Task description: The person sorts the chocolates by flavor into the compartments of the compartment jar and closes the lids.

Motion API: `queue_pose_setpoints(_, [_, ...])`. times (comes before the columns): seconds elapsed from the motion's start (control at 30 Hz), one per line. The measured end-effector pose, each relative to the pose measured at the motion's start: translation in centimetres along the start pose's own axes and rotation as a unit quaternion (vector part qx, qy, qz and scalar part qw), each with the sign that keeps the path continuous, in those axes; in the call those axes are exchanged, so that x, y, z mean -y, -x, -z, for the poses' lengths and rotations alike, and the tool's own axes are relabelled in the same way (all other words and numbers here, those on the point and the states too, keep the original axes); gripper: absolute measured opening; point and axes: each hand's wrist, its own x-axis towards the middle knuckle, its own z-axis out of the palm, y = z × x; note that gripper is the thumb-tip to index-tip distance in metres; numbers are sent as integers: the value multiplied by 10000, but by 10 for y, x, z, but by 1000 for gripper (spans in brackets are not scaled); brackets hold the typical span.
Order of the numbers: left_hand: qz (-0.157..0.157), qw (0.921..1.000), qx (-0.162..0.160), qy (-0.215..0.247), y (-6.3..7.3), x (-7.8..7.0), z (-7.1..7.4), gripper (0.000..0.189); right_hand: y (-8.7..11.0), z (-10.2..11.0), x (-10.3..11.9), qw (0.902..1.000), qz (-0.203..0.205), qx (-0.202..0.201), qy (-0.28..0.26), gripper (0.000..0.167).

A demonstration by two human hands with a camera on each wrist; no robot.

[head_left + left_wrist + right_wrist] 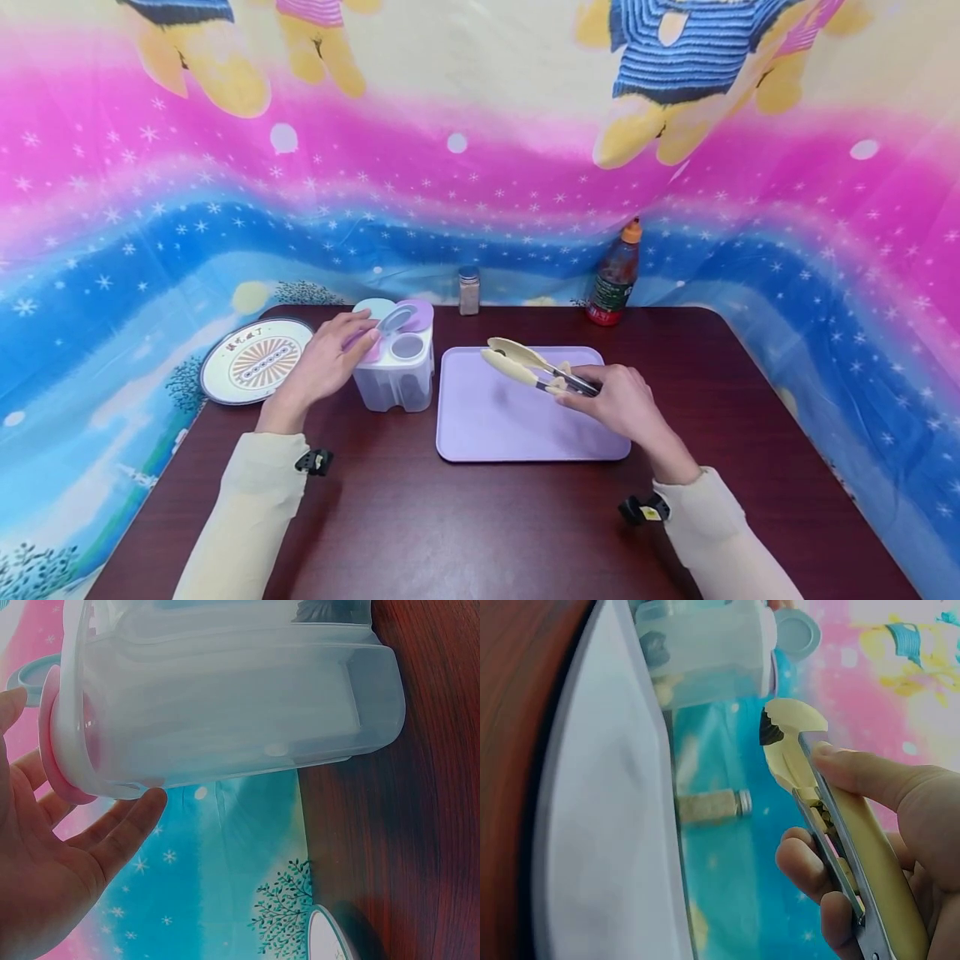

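Observation:
My right hand point(622, 402) grips a pair of cream-tipped tongs point(517, 362) above a lilac tray point(532, 425). A small dark, ridged piece point(769, 730) sits between the tong heads in the right wrist view. To the left stands a translucent container point(393, 387) with several round lids in pastel colours. One grey-blue lid point(397, 318) is flipped up, leaving a round opening point(407, 346) uncovered beside it. My left hand point(326, 354) rests at the container's top left, thumb by the raised lid. Its spread fingers point(127, 829) touch the container's side near a pink lid point(56, 742).
A patterned plate point(258, 362) lies left of the container. At the table's back edge stand a small shaker jar point(468, 292) and a sauce bottle point(613, 283) with an orange cap. Printed cloth point(480, 208) hangs behind the dark wooden table point(450, 533).

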Motion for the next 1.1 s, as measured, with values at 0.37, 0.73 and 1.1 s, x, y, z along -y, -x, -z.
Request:
queue_pose_setpoints(0.37, [0, 10000, -15, -6, 0, 0, 1, 50, -16, -3, 33, 9990, 405, -182, -28, 52])
queue_pose_setpoints(0.73, [-9, 10000, 41, 1, 0, 0, 1, 51, -28, -11, 62, 9980, 562, -207, -193, 54])
queue_pose_setpoints(1.1, [-48, 10000, -17, -27, 0, -1, 1, 50, -38, -27, 88, 9975, 651, -140, -251, 53])
